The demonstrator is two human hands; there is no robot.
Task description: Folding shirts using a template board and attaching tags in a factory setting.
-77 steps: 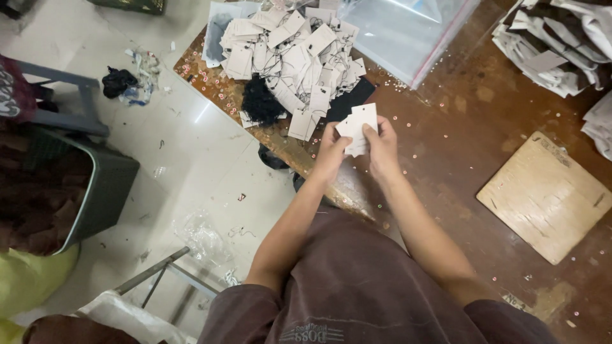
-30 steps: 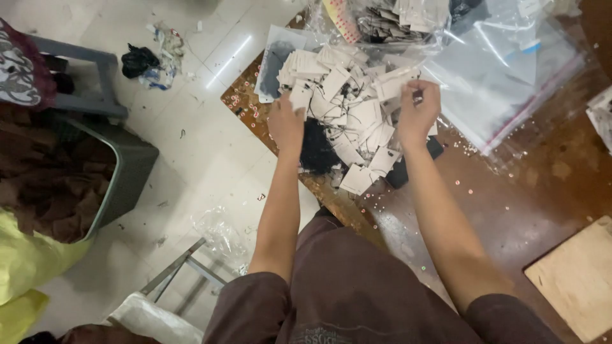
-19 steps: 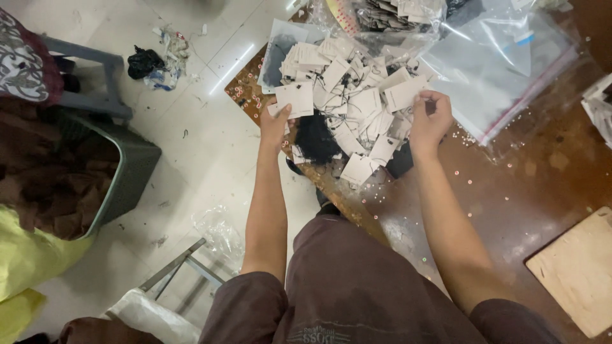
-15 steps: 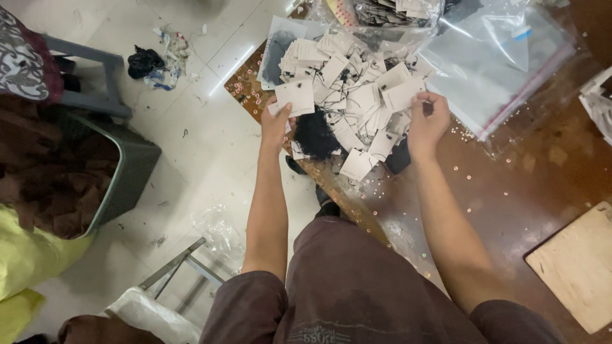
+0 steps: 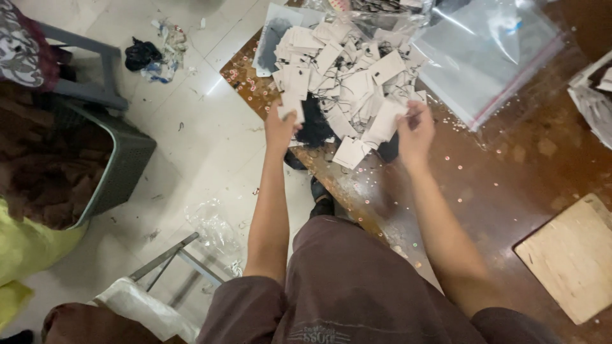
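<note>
Clearly the sorting of the tags is under way: both hands are in the heap of pale card tags (image 5: pixel 347 83) piled at the corner of the brown bench (image 5: pixel 510 185). The left hand (image 5: pixel 280 127) pinches 1 small rectangular tag (image 5: pixel 292 107) at the near-left edge of the heap, and the right hand (image 5: pixel 415 130) grips another tag (image 5: pixel 387 121) at the near-right edge, fingers closed on it. By my reading, each hand is lifting a tag off the pile, and the next move calls for pulling them clear of the thin dark strings that tangle through the heap.

The tags look like stiff, matt card, flat and mostly oblong, lying every which way. A dark bundle of threads (image 5: pixel 313 124) sits under them between the 2 hands. Behind the heap lies a clear, glossy plastic bag (image 5: pixel 484 57), creased and shiny. The bench is worn and speckled with tiny pale punch-outs. A plain wooden board (image 5: pixel 574 255) rests at the right.
</note>
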